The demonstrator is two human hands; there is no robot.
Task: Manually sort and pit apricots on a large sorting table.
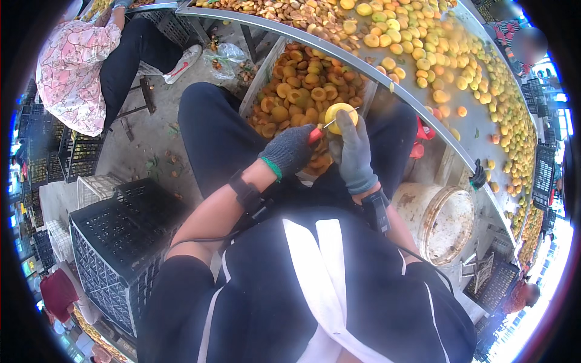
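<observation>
My left hand, in a dark grey knit glove with a green cuff, grips the red handle of a small tool with a thin metal blade or shaft. That metal part lies across a yellow apricot; how deep it sits in the flesh I cannot tell. The apricot is held in the fingers of my right hand, which wears a grey coated glove. Below both hands, between my knees, stands a pale crate filled with halved apricots.
A metal-edged table curves ahead, bearing whole apricots and a heap of pits. On my right lies a stained white bucket. Black plastic crates stand on my left. A person in a floral top sits at upper left.
</observation>
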